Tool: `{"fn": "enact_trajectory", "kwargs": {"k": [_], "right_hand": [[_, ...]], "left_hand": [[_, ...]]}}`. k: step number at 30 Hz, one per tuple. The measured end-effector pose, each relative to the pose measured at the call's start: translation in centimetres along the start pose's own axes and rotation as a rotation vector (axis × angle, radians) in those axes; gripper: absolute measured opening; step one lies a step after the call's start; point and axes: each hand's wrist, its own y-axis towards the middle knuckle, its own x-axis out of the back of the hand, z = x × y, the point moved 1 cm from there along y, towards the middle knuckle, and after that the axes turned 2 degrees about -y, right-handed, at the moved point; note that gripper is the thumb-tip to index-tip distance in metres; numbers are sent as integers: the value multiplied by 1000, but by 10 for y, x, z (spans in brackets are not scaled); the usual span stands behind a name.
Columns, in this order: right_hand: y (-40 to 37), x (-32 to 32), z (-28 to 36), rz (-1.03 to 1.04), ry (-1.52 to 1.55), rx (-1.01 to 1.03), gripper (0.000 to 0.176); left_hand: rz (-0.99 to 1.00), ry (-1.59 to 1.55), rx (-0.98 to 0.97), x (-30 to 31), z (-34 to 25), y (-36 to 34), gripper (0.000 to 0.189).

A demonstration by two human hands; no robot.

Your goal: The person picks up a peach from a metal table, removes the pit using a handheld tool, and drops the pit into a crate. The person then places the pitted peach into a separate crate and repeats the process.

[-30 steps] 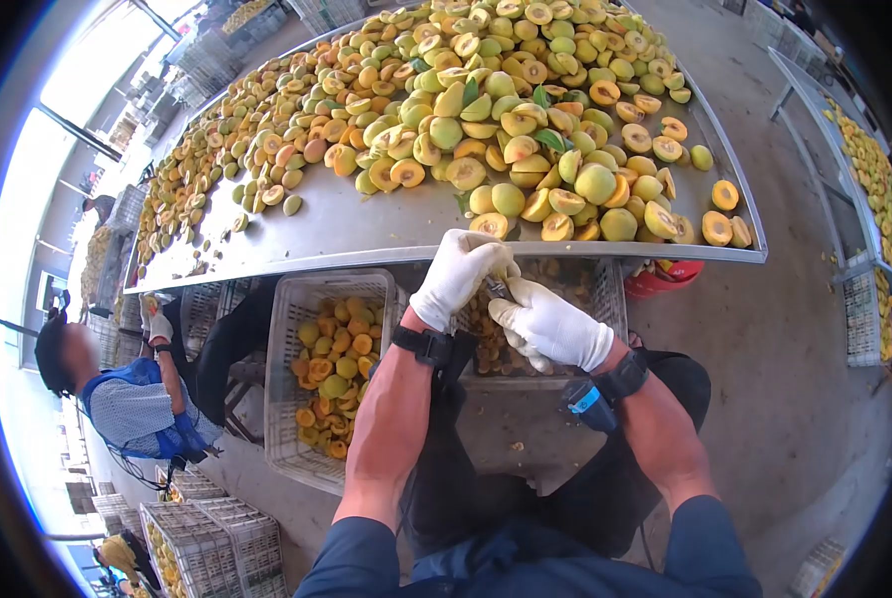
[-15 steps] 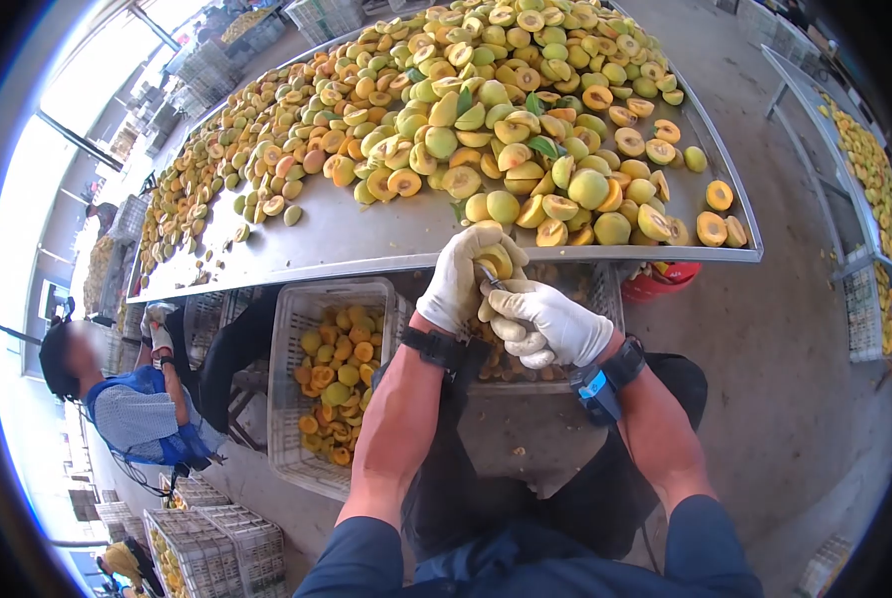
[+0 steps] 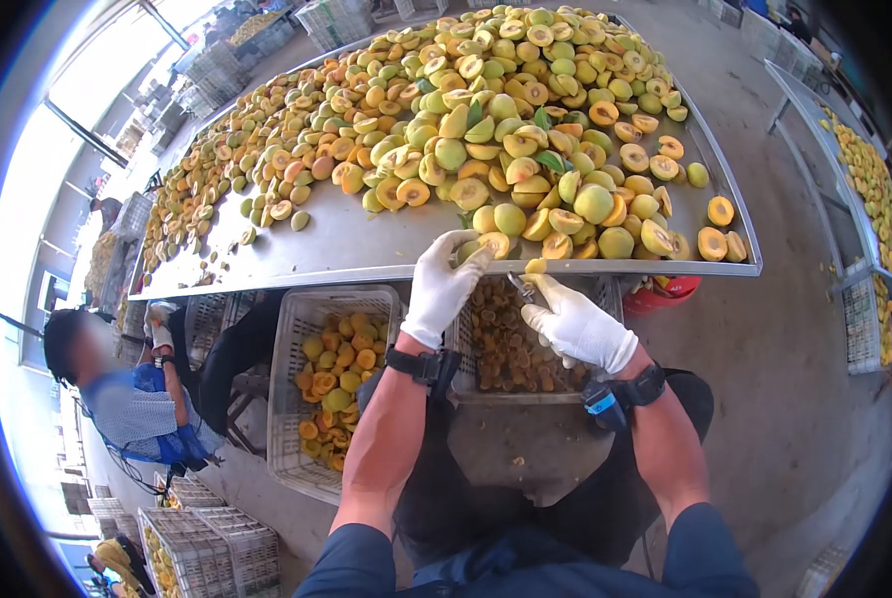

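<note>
Holding the metal tool apart from the left hand guards against nicks, as the right hand closes its grip around it and the left, part-curled, nears a fruit half by the surface's front edge, its hold unclear.

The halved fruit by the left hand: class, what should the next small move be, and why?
Probably, the left hand should bring the halved fruit to the metal tool. Its fingertips are at that fruit, over the near edge of the table, and the right hand holds the tool close by.
</note>
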Motion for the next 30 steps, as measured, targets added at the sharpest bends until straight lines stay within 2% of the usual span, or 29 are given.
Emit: {"fn": "enact_trajectory", "kwargs": {"k": [1,3,5,6,9,11,13,15,16,18,19,22,23,26,28,30], "right_hand": [[-2,3,3,-11,-62,-3,51],[-4,8,2,-30,-104,-11,51],[-3,13,1,-225,-388,178,46],[-3,16,0,-228,-377,178,46],[-6,29,-1,-462,-408,364,35],[-6,42,-1,-542,-396,342,35],[-7,52,-6,-610,-431,320,35],[-6,55,-14,-650,-481,297,34],[-6,57,-16,-687,-534,283,33],[-9,60,-20,-742,-559,288,32],[-11,60,-23,-772,-596,301,31],[-12,61,-20,-743,-561,299,31],[-11,61,-18,-741,-556,292,31],[-9,58,-19,-729,-593,268,28],[-10,59,-19,-707,-600,236,26],[-13,61,-19,-713,-597,239,26]], "left_hand": [[-4,-28,-61,9,1,-5,32],[-52,109,8,39,1,-16,30],[-74,531,-20,78,-9,-28,30],[-58,684,50,96,-14,-32,32],[51,1090,337,134,-28,-37,38],[-18,1274,286,154,-12,-40,38],[-27,1398,410,166,0,-38,39],[67,1495,556,178,14,-35,43],[72,1501,546,175,16,-38,43],[-137,1599,335,163,16,-36,46],[-107,1512,172,145,11,-32,47],[-37,1070,-368,42,-39,-31,39],[16,966,-482,11,-48,-29,41],[199,1007,-450,-59,-53,-16,41],[247,1087,-438,-73,-28,-4,40],[333,1220,-696,-80,-4,0,33]]}}
